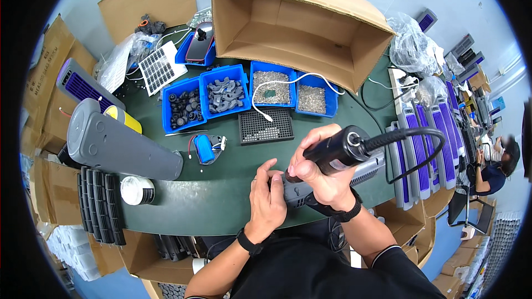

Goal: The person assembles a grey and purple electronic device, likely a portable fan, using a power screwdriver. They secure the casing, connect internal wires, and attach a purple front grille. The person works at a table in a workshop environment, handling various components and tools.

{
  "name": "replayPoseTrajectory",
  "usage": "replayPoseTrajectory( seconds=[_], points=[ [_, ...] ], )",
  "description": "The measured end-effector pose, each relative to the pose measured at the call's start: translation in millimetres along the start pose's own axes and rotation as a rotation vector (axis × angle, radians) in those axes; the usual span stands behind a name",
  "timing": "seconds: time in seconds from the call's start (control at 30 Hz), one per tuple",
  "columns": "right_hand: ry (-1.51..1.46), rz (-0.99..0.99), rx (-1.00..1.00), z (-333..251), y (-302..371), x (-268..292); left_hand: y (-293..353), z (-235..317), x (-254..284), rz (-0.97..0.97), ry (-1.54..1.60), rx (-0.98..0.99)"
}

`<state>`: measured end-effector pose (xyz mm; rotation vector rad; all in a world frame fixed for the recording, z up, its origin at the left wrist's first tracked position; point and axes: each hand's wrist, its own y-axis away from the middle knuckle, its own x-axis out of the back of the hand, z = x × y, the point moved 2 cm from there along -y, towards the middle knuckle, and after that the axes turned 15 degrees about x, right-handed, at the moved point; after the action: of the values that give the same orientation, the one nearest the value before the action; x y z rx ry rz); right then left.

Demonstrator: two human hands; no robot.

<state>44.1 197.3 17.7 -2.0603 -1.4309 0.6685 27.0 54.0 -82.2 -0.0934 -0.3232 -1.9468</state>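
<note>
My right hand [327, 182] is wrapped round a black corded electric screwdriver [339, 149], which points down toward the near end of a grey plastic housing [297, 192]. Its tip is hidden behind my fingers, so I cannot tell whether it touches a screw. The housing lies at the table's front edge and runs off to the right, with vent slots along it. At its left end my left hand [267, 199] grips it with curled fingers. Beyond my hands lies a black perforated screw tray [266, 127] with small screws in part of its holes.
Blue bins hold black round parts [185, 108], grey plastic pieces [225, 96] and screws [272, 87]. A large open cardboard box [299, 22] stands behind. Left are a grey tower housing [119, 138] and white tub [136, 190]; right, several purple-grilled units [418, 147]. A co-worker [490, 166] sits far right.
</note>
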Motion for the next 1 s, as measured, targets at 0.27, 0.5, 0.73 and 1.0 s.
replayPoseTrajectory(
  seconds=[0.27, 0.5, 0.73, 1.0],
  points=[
    [0.225, -0.245, 0.135, 2.2, 21.4, -1.9, -0.5, -6.6, 0.8, -0.019, 0.004, -0.046],
    [0.060, 0.087, -0.444, -10.9, -18.2, -23.1, 0.3, 4.8, 2.8, -0.016, 0.054, 0.035],
    [0.043, -0.030, -0.219, -5.0, 9.1, -19.5, -0.6, -5.2, -0.3, 0.047, 0.002, -0.161],
    [0.144, -0.172, -0.097, -4.3, 6.0, -23.0, -0.7, -9.3, 2.0, 0.035, -0.015, -0.184]
  ],
)
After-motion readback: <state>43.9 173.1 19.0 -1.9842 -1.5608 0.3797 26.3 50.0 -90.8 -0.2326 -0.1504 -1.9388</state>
